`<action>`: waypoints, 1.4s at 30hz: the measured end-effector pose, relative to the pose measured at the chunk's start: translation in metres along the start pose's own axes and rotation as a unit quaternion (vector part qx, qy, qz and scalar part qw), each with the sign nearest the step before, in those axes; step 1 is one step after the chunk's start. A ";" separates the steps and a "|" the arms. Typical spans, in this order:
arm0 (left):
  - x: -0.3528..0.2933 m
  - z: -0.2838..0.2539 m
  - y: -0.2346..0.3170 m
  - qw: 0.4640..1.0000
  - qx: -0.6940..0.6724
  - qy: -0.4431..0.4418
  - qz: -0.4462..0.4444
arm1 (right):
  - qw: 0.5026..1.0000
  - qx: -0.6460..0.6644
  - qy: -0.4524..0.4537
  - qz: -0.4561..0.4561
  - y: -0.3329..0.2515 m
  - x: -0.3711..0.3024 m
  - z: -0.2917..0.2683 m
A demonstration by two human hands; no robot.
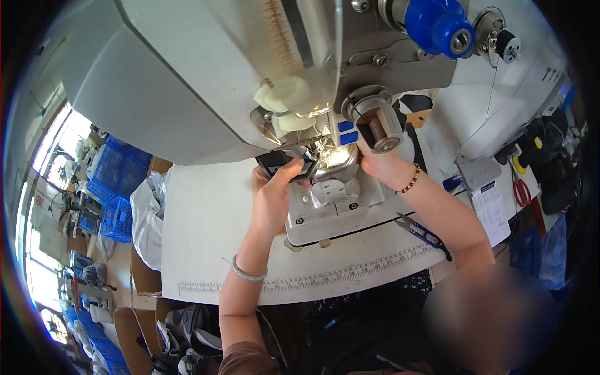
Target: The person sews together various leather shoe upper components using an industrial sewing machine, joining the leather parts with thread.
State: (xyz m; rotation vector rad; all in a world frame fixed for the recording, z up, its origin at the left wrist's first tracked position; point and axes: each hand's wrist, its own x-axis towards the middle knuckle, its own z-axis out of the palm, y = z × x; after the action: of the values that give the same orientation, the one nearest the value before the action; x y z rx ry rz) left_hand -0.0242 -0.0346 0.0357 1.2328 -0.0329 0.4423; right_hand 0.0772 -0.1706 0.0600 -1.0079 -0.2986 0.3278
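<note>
At the lit needle area of a large white sewing machine (pixel 181 81), my left hand (pixel 272 199) pinches a black and grey piece (pixel 267 164), perhaps a shoe upper. Its thumb lies on top of the piece, whose far part is hidden under the machine head. My right hand (pixel 379 164) reaches in from the other side, behind the bobbin-like thread holder (pixel 377 128). Its fingers are hidden there, so what they touch does not show. Between the hands stands the rounded metal sewing bed (pixel 339 164), above a metal base plate (pixel 369 199).
Thread snips (pixel 425 235) lie beside my right forearm. A ruler scale (pixel 312 275) runs along the table's near edge. Red-handled scissors (pixel 521 192) and a paper sheet (pixel 490 212) are at the right. Blue crates (pixel 119 169), a white bag (pixel 149 219) and a cardboard box (pixel 134 337) stand left.
</note>
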 end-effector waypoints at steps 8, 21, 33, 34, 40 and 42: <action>0.016 -0.018 0.020 0.992 -0.071 0.002 -0.099 | 1.000 0.001 -0.021 -0.011 0.007 0.007 -0.006; 0.033 -0.047 0.021 0.972 -0.029 -0.108 -0.205 | 0.994 -0.015 -0.043 0.100 -0.014 0.004 0.005; -0.019 -0.012 0.012 0.998 -0.048 0.027 -0.017 | 0.665 -0.485 -0.166 -0.543 0.031 -0.049 -0.029; -0.018 -0.011 0.013 0.998 -0.050 0.022 -0.023 | 0.661 -0.475 -0.164 -0.557 0.032 -0.046 -0.030; -0.023 -0.004 0.022 0.997 0.030 0.061 -0.044 | 0.660 -0.452 -0.188 -0.569 0.029 -0.041 -0.036; -0.022 -0.003 0.028 0.997 0.035 0.045 -0.054 | 0.663 -0.444 -0.203 -0.567 0.029 -0.036 -0.037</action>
State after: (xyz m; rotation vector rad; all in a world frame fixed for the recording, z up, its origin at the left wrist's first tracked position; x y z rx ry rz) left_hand -0.0544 -0.0310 0.0542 1.2761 0.1268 0.4069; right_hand 0.0546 -0.1995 0.0137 -1.4701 -1.5291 -0.8687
